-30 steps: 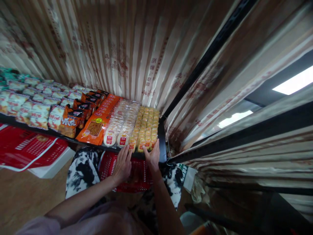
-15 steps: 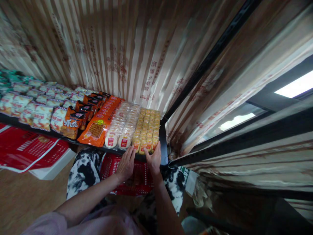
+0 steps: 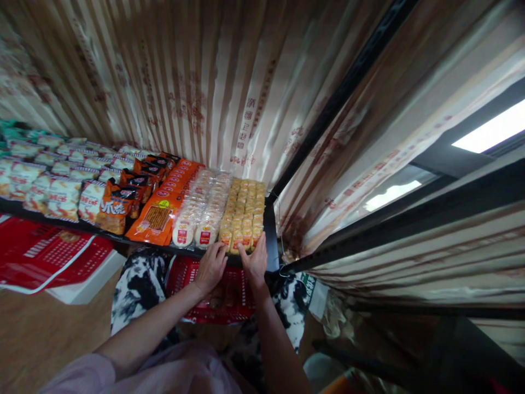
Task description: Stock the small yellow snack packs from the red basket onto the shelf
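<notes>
Rows of small yellow wrapped snack packs (image 3: 245, 205) stand at the right end of a black shelf (image 3: 270, 235). My left hand (image 3: 211, 269) reaches the front edge of these packs, its fingers stretched out and touching their lower left corner. At their front right, my right hand (image 3: 255, 264) rests with the thumb against the front packs and the fingers along the side, thumb and fingers apart. Just left of them lie two rows of clear-wrapped round white crackers (image 3: 205, 235). Beside those is an orange bag of stick snacks (image 3: 158, 216).
Farther left stand orange-and-black snack bags (image 3: 117, 208) and several rows of white snack bags (image 3: 63, 197). Red perforated baskets (image 3: 188, 273) sit below the shelf. A printed curtain (image 3: 221, 109) hangs behind, and a black post (image 3: 320, 126) rises at the shelf's right end.
The view has shifted slightly, so the shelf and curtain appear a little farther left. Both hands stay at the front of the yellow packs, with the left fingers slightly more bent.
</notes>
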### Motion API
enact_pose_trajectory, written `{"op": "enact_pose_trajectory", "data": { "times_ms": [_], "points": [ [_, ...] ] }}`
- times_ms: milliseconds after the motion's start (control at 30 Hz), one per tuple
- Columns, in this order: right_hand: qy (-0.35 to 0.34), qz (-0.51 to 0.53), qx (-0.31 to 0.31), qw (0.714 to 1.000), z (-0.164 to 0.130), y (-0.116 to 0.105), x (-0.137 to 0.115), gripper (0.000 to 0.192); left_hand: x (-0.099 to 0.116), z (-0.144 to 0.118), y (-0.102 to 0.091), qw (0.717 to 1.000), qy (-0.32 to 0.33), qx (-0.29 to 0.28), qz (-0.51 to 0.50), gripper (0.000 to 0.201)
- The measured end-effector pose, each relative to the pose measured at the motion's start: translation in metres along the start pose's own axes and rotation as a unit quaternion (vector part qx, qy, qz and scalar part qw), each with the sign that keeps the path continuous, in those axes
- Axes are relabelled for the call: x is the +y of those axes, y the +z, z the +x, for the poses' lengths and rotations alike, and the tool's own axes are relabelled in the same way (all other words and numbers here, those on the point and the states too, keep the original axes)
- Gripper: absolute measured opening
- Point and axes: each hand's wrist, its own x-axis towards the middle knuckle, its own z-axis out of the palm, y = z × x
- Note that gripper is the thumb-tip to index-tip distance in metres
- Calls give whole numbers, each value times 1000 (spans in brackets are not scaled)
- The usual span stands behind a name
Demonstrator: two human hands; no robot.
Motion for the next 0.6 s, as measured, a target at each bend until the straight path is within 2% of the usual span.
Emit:
{"op": "enact_pose_trajectory", "data": {
  "times_ms": [200, 367, 600],
  "points": [
    [-4, -3, -2, 1000, 1, -3, -3, 95, 2, -4, -2, 999, 30, 0, 24, 48],
    [-4, 2, 9, 1000, 1, -1, -2, 94, 4, 6, 15, 999, -1, 9, 33, 65],
    [11, -28, 0, 1000, 0, 5, 0, 93, 4, 11, 34, 999, -4, 15, 28, 71]
  ]
}}
